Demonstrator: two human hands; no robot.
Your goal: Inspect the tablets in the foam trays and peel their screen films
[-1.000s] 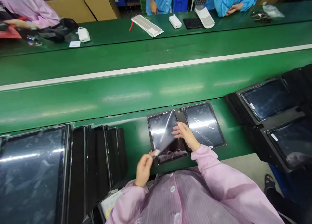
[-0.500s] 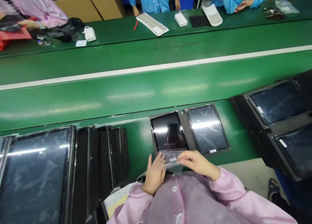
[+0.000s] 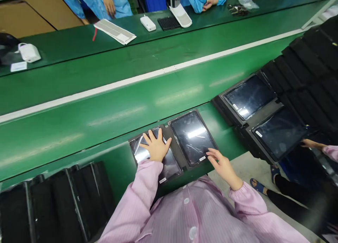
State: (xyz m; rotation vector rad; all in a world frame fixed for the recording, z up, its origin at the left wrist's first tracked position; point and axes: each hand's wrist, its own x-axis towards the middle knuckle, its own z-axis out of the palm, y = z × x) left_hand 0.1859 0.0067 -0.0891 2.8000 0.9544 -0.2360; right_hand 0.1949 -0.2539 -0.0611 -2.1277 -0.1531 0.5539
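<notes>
My left hand [image 3: 156, 146] lies flat with fingers spread on the left tablet [image 3: 169, 165], which sits in a dark tray [image 3: 176, 144]. A clear film with a small white label at the near edge covers this tablet's screen. Beside it in the same tray is the right tablet [image 3: 193, 137], also film-covered and labelled. At that tablet's near right corner is my right hand [image 3: 221, 167], its fingers slightly bent and apart, holding nothing. Whether its fingertips touch the edge, I cannot tell.
Stacked black trays holding tablets [image 3: 249, 98] rise on the right, where another person's hand [image 3: 313, 143] reaches in. More black trays [image 3: 52, 200] stand at left. Beyond the green conveyor [image 3: 126, 105], blue-sleeved people stand near a white device [image 3: 148, 23].
My left hand has moved from the film's near edge onto the screen and spread out. The film now lies over the left tablet. My right hand has let go and shifted right. The view has turned right.
</notes>
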